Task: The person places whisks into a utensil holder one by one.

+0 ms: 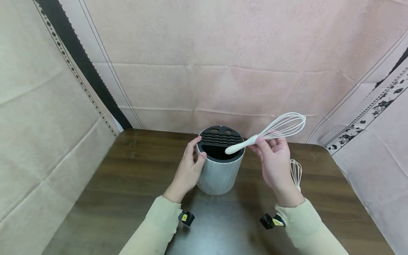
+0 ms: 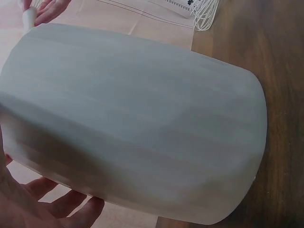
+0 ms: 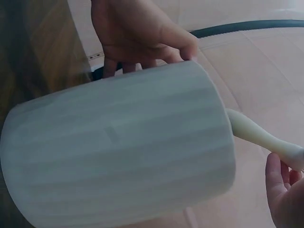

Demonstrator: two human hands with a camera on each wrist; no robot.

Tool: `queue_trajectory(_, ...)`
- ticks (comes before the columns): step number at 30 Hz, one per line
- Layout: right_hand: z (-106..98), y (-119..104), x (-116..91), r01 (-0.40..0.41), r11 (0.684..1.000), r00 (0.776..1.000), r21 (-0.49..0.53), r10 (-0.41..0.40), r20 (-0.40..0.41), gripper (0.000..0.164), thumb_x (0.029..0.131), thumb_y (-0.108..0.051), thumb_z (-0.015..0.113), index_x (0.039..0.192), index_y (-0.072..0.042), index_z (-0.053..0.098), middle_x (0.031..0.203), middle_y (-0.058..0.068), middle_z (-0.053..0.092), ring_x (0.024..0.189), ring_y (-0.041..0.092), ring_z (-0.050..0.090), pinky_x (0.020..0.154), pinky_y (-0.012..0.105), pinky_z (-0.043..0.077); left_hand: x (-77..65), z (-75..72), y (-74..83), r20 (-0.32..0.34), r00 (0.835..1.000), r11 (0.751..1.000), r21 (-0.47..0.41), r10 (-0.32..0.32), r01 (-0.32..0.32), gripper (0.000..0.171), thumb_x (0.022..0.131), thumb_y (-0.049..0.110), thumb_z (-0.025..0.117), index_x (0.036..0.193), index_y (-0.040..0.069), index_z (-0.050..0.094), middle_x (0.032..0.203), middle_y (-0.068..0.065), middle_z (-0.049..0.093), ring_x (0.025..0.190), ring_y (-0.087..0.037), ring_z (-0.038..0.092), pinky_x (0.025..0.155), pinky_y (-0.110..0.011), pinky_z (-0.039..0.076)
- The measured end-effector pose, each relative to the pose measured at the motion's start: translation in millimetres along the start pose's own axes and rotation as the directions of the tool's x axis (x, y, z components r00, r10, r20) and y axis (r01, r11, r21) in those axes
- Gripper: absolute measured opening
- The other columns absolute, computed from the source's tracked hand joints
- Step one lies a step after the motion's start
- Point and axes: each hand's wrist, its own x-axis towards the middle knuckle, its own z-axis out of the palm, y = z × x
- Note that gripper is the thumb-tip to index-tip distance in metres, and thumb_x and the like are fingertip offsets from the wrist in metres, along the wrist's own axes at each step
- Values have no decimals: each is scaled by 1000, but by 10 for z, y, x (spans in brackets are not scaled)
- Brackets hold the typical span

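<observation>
A light grey utensil holder (image 1: 217, 179) with a black slotted lid (image 1: 220, 136) stands upright on the table. My left hand (image 1: 186, 171) grips its left side, the thumb near the front rim and the fingers round the side. My right hand (image 1: 276, 163) pinches a white whisk (image 1: 245, 143) where the handle meets the wires. The whisk tilts, its handle end over the lid's large opening and its wire head up to the right. In the right wrist view the whisk handle (image 3: 254, 130) shows beside the rim, its end hidden behind the holder (image 3: 118, 142).
A second white whisk (image 1: 296, 173) lies on the table to the right, partly covered by my right wrist. The brown wooden table (image 1: 137, 177) ends at a pale cloth backdrop (image 1: 223, 88), and cloth also hangs at both sides.
</observation>
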Motion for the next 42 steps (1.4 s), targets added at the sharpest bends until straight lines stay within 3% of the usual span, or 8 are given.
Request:
queue_trajectory(6, 117, 72, -42, 31, 991, 999, -133, -28, 20, 39, 92, 5, 59, 125, 0, 39, 109, 21, 53, 95, 24, 62, 83, 37, 54, 2, 3, -11, -8, 1000, 1000, 8, 11, -11, 51, 100, 50, 40, 147, 41, 23, 147, 3, 30, 123, -19, 44, 96, -47, 45)
queue_trajectory(14, 297, 178, -60, 120, 942, 991, -315, -93, 98, 54, 84, 11, 65, 128, -2, 37, 109, 22, 58, 95, 21, 64, 81, 29, 54, -3, 12, -1, -16, 1000, 1000, 5, 20, -20, 51, 100, 48, 41, 147, 41, 23, 147, 2, 30, 124, -21, 43, 99, -46, 44)
queue_trajectory(17, 377, 210, -78, 144, 908, 984, -393, -89, 154, 60, 84, 9, 67, 132, -4, 35, 113, 23, 59, 97, 22, 64, 81, 29, 54, 0, 19, -2, -21, 999, 1000, 14, 25, -25, 51, 101, 47, 41, 147, 41, 23, 148, 2, 29, 126, -21, 42, 100, -46, 43)
queue_trajectory(24, 547, 278, -124, 231, 786, 959, -574, -85, 270, 69, 84, 0, 70, 139, -9, 30, 110, 14, 64, 90, 21, 66, 76, 30, 55, 0, 22, 0, -27, 999, 999, 23, 24, -24, 50, 101, 45, 43, 147, 40, 23, 148, 0, 30, 128, -22, 41, 100, -48, 42)
queue_trajectory(30, 654, 326, -138, 242, 708, 949, -664, -31, 313, 68, 86, -5, 70, 140, -15, 31, 98, 5, 64, 82, 13, 66, 73, 26, 55, 14, 28, -15, -29, 999, 1000, 5, 26, -26, 49, 101, 43, 43, 147, 40, 25, 146, 1, 31, 127, -19, 41, 100, -48, 42)
queue_trajectory(37, 711, 368, -128, 269, 615, 938, -741, 6, 346, 69, 86, -8, 70, 142, -8, 31, 94, 1, 65, 80, 9, 65, 71, 25, 55, 15, 26, -11, -23, 1000, 1000, -1, 19, -19, 49, 101, 45, 42, 147, 42, 24, 144, 0, 32, 125, -18, 43, 97, -45, 45)
queue_trajectory(42, 713, 375, -120, 281, 563, 935, -777, 21, 353, 70, 86, -10, 71, 143, -10, 31, 94, 1, 64, 80, 10, 64, 72, 28, 55, 13, 27, -12, -18, 1000, 1000, 0, 8, -8, 49, 101, 47, 42, 146, 44, 22, 144, -1, 32, 126, -20, 43, 97, -45, 45)
